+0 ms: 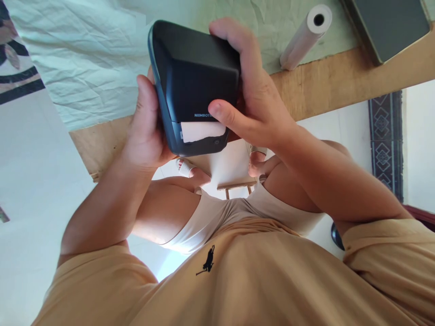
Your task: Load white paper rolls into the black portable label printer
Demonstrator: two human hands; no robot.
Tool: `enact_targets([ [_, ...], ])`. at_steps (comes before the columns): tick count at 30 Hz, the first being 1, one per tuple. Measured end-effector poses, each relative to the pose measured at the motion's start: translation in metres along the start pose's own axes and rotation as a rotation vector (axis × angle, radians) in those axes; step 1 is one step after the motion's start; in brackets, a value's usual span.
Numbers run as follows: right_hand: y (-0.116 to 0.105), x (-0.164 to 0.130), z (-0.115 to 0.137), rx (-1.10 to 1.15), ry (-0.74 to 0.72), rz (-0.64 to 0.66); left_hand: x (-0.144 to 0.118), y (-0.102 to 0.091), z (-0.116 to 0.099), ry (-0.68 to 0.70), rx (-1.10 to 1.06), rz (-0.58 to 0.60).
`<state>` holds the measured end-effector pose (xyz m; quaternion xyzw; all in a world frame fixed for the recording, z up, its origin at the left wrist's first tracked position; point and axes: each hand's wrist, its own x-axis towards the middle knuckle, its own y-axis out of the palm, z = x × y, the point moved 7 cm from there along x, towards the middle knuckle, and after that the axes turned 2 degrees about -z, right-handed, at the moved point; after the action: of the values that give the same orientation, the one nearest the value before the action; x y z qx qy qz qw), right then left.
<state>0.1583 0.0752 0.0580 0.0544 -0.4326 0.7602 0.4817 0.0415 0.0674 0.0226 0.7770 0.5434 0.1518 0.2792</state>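
Both hands held a dark label printer [193, 81] in the air above the near edge of the wooden surface [340, 81].

The left hand [147, 127] was closed around the printer's left side, palm against the casing, while the right hand [253, 99] gripped the right side, fingers over the top and thumb pressed on the front beside the white paper showing in the slot. The printer hung over the surface's edge and the person's lap, touching nothing else. Beyond it lay a crumpled pale cloth [84, 54], with open room on its left half. A white paper roll [306, 36] lay well apart to the right, near what seemed a dark flat tray [390, 25] at the corner.
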Motion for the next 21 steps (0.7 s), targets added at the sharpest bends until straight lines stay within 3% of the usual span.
enact_targets([
  [5, 0.002, 0.000, 0.007, 0.025, 0.151, 0.058, 0.002, -0.007, 0.005, -0.061, -0.039, 0.005],
  [7, 0.003, 0.000, 0.007, -0.012, 0.231, 0.087, 0.002, -0.011, 0.007, -0.045, -0.052, 0.030],
  [11, 0.003, 0.001, 0.009, -0.088, 0.249, 0.123, -0.001, -0.008, 0.006, 0.022, -0.080, 0.080],
  [15, 0.000, 0.002, 0.009, -0.147, 0.255, 0.130, -0.006, -0.005, 0.007, -0.062, -0.113, 0.008],
  [21, 0.002, 0.003, 0.010, -0.128, 0.220, 0.146, -0.003, -0.015, 0.005, -0.015, -0.097, -0.102],
])
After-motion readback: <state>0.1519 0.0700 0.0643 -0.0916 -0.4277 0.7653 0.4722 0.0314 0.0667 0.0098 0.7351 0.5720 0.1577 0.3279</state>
